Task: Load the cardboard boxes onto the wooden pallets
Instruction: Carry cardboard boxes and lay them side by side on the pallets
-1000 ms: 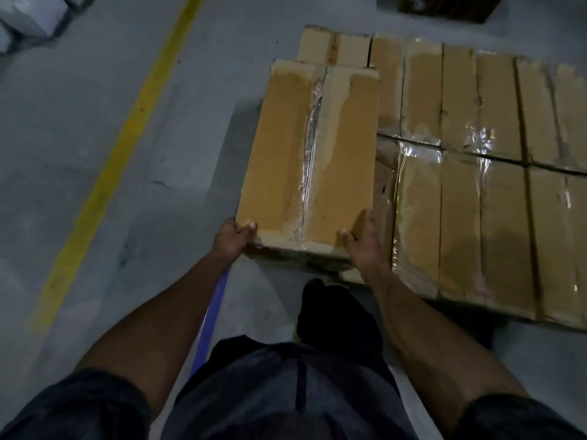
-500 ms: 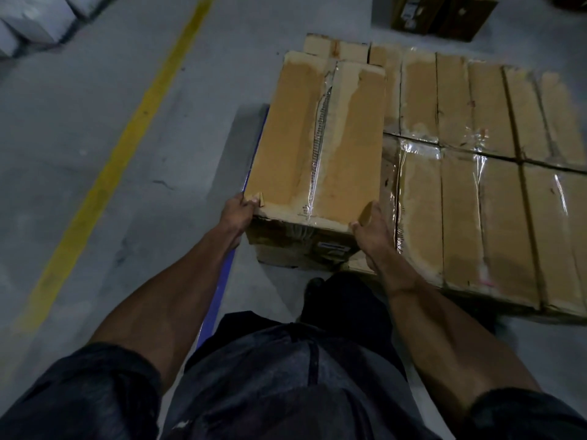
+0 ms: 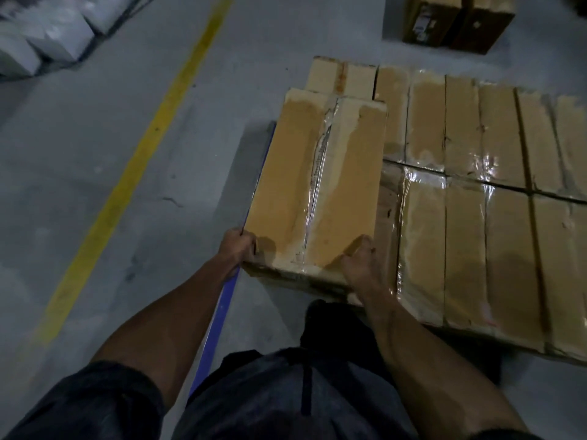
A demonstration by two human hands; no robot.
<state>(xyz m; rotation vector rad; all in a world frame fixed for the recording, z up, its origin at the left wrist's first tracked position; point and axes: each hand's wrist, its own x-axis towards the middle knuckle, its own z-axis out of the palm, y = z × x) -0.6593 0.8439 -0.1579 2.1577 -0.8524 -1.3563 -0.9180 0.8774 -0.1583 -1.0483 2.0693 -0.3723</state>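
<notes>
Dim, soft and slightly blurred, with glare on the plastic wrap [image 3: 482,163] and bowed edges.

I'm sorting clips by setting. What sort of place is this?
Most likely a warehouse or loading area: a bare concrete floor with a painted yellow line, rows of taped cardboard boxes packed side by side, and more dark cartons standing on the floor behind.

One cardboard box [image 3: 313,182] is gripped by two hands, the left hand [image 3: 236,247] and the right hand [image 3: 360,265]. Beside it lie roughly ten stacked boxes [image 3: 470,198], though glare on the tape blurs their seams. Two dark cartons [image 3: 457,22] stand farther off. One yellow floor line [image 3: 139,160] crosses the concrete.
</notes>
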